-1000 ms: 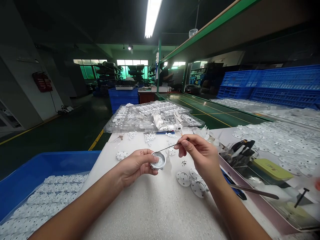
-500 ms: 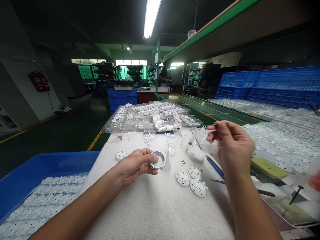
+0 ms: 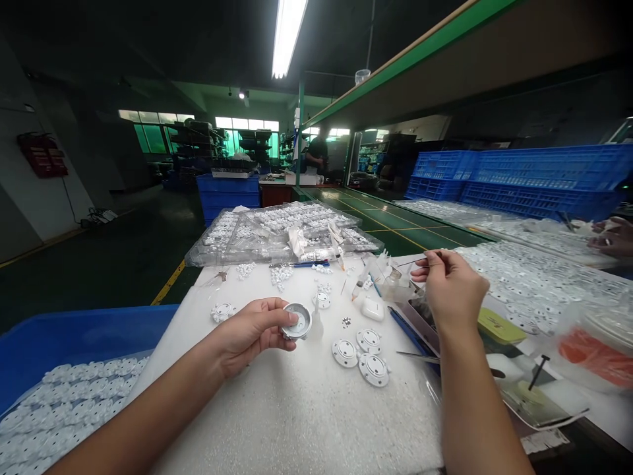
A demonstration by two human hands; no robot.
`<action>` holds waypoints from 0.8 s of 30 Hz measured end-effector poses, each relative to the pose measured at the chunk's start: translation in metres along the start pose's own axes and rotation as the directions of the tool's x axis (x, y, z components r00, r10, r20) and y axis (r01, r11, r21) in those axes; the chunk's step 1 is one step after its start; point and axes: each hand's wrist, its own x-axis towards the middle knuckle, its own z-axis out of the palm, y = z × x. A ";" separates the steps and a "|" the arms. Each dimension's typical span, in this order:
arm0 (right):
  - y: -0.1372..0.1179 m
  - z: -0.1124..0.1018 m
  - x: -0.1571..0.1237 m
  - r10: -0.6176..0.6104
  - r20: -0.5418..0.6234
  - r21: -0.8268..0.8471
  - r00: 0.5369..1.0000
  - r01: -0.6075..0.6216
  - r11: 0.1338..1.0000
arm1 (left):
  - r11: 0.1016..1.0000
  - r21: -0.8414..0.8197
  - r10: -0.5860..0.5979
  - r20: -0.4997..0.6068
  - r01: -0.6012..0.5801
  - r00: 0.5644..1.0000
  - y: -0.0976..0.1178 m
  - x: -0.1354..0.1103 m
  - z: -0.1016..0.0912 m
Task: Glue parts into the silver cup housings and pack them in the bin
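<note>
My left hand (image 3: 260, 330) is closed on a small round white cup-shaped part (image 3: 297, 320), its hollow side up and my thumb inside the rim. A small translucent bottle with a thin nozzle (image 3: 318, 323) stands just beside it. My right hand (image 3: 448, 284) is raised over the bench's right side, thumb and fingers pinching a thin needle-like stick (image 3: 410, 262) that points left. Below and between my hands lie three round white discs with holes (image 3: 368, 341). A small pile of tiny metallic bits (image 3: 346, 322) and a white rounded case (image 3: 372, 308) lie near them.
Clear trays of white parts (image 3: 277, 231) are stacked at the bench's far end. A blue bin (image 3: 163, 316) of parts stands at left, blue crates (image 3: 519, 171) at back right. A tool tray (image 3: 548, 422) sits beside my right forearm. Another person's hand (image 3: 616, 236) shows at the right edge.
The view has turned slightly right, so things appear further left. Another person's hand has come into view at right. Both my hands keep their grips.
</note>
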 end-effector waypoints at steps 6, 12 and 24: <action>0.003 0.004 0.002 0.066 0.089 -0.051 0.994 -0.061 0.997 | 1.000 0.019 -0.003 0.018 0.002 1.000 0.000 0.000 0.000; 0.001 0.003 0.001 0.082 0.086 -0.028 0.993 -0.079 0.996 | 1.000 0.027 0.002 0.019 -0.003 1.000 0.000 -0.001 0.001; -0.005 0.008 0.002 0.002 0.142 -0.266 0.990 0.036 0.963 | 0.999 0.041 0.006 0.024 -0.007 1.000 0.000 -0.001 -0.001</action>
